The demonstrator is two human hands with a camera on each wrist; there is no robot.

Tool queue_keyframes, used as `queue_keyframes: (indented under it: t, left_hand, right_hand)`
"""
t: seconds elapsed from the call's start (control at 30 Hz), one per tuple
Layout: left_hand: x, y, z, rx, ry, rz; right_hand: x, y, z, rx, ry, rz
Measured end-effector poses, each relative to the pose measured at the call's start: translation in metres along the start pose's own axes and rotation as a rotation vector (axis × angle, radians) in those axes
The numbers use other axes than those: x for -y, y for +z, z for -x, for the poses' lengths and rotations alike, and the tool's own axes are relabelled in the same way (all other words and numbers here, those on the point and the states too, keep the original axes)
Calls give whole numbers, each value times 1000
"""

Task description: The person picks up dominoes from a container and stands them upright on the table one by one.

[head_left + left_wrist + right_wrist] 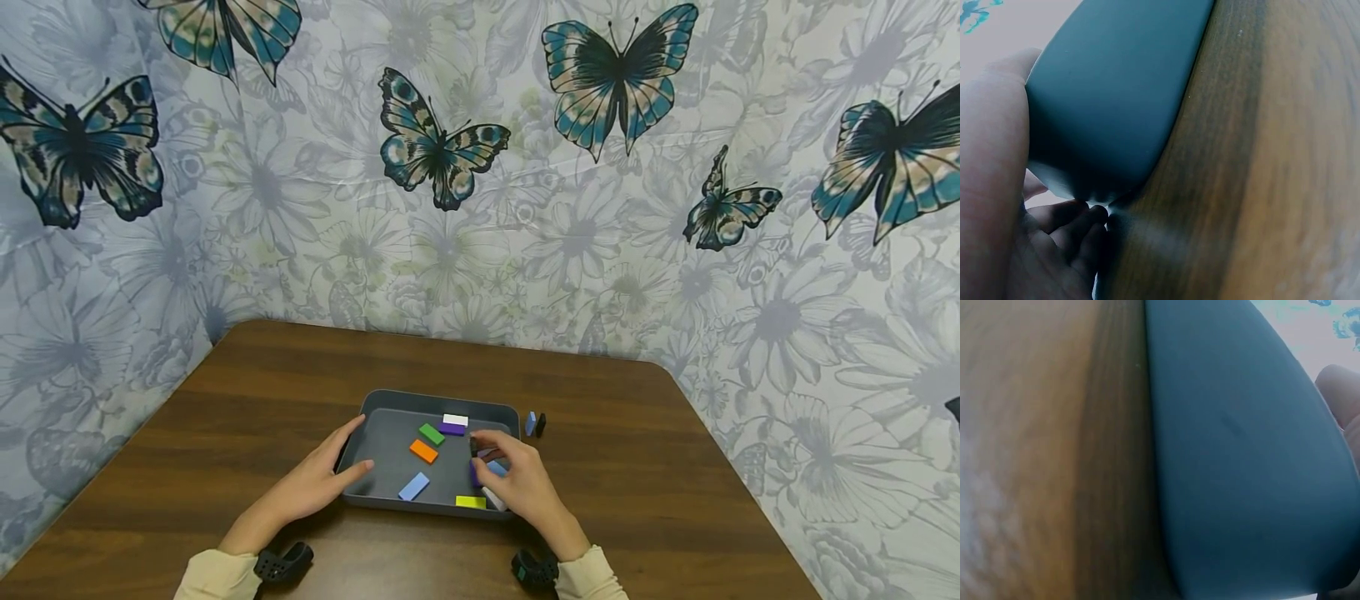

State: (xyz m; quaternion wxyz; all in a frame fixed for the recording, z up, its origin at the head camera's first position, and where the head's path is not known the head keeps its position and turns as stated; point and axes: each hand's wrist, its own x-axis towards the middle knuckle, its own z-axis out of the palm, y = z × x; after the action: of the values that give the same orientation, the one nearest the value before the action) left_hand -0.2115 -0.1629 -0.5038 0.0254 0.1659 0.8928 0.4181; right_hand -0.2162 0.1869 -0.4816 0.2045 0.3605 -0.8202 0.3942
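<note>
A dark grey tray [390,500] holds several small coloured blocks. My left hand [318,479] grips its left side, thumb over the rim and the other fingers along the outer wall [1116,94]. Over the right part of the tray, my right hand [521,479] pinches a small dark block [473,447] between thumb and index finger. Beneath that hand lie purple, light blue and white [493,498] blocks, partly hidden. A yellow block [471,502] is at the near wall. Left of it are light blue [414,487], orange [423,451] and green [431,433] blocks.
A white block [455,420] adjoins a purple block [452,429] near the tray's far side. Outside the tray's right wall, a light blue block [531,423] and a black block [541,425] stand on the wooden table [615,467]. Butterfly-patterned wall covering rises behind.
</note>
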Motion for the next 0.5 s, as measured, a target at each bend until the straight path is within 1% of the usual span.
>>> queue_keyframes:
  t: [0.27,0.5]
  left_hand:
    - [-1,0,1,-1,4,0]
    - [-2,0,1,-4,1,2]
  right_hand:
    - [-5,-3,1,-56,-20,42]
    - [-12,-7,-1,-125,-93,29]
